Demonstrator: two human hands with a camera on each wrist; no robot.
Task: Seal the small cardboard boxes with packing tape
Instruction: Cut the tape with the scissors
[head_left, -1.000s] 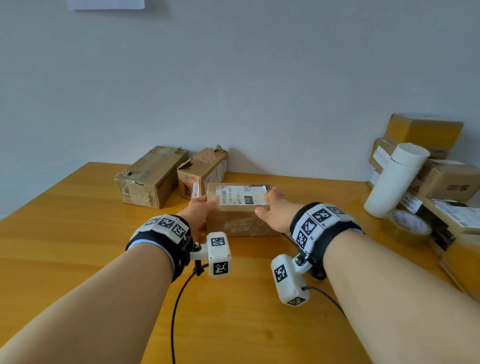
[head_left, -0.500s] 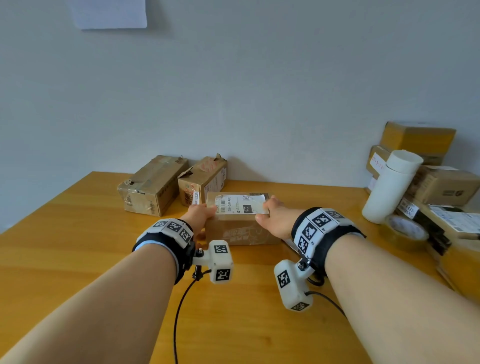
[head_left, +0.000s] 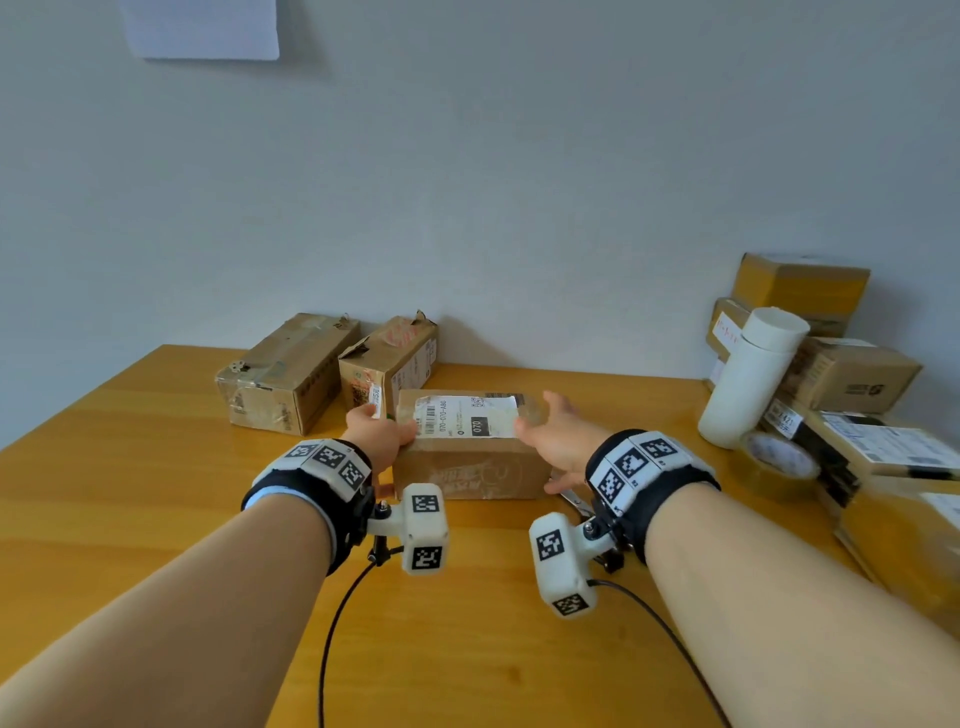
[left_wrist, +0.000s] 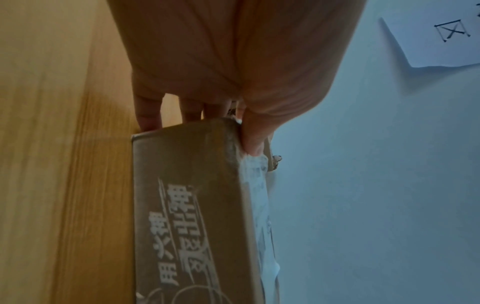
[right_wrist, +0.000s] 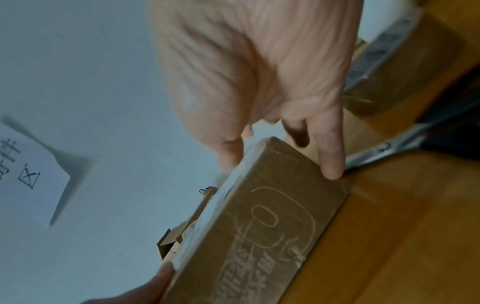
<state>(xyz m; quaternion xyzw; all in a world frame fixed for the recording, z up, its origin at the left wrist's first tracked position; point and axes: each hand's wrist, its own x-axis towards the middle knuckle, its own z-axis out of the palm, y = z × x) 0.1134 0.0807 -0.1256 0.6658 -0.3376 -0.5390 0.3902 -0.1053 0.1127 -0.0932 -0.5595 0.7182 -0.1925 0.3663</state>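
Observation:
A small brown cardboard box with a white shipping label on top lies on the wooden table, in front of me. My left hand holds its left end; in the left wrist view the thumb presses the top edge of the box and the fingers reach down behind the end. My right hand is at the right end with fingers spread and fairly straight. Its little finger touches the near corner of the box. A roll of brown packing tape lies to the right.
Two worn boxes stand by the wall behind the left hand. A white cylinder leans against a pile of boxes at the right. Scissors lie right of the box. A paper sheet hangs on the wall.
My right hand's fingers have lifted from the box top and spread apart. The left hand keeps its hold. The head view has tilted upward.

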